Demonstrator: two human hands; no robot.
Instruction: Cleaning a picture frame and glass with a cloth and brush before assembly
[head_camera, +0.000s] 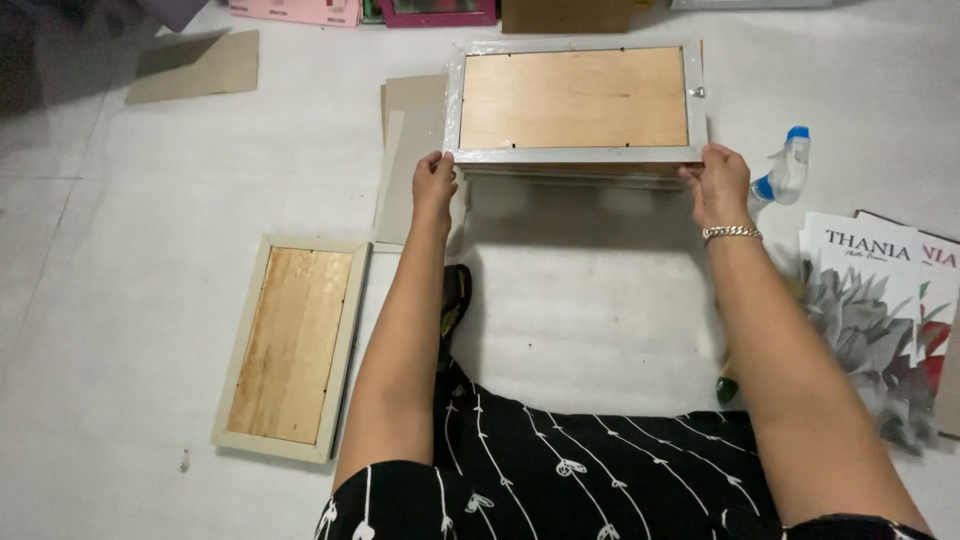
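White floor, frames face down.
We hold the grey frame (575, 100) by its near corners, left hand (434, 182) and right hand (718, 182) gripping; the cream frame (290, 345) lies left.

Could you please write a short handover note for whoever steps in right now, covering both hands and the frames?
Left hand: grips the near left corner of the grey frame, which lies back up on top of a stack.
Right hand: grips its near right corner.
Cream frame: back up on the floor to the left, untouched.
Spray bottle and printed sheets lie to the right; cardboard sheets sit under the stack's left side.
Done: wooden backing sits in both frames.
Left: cannot tell from this view.
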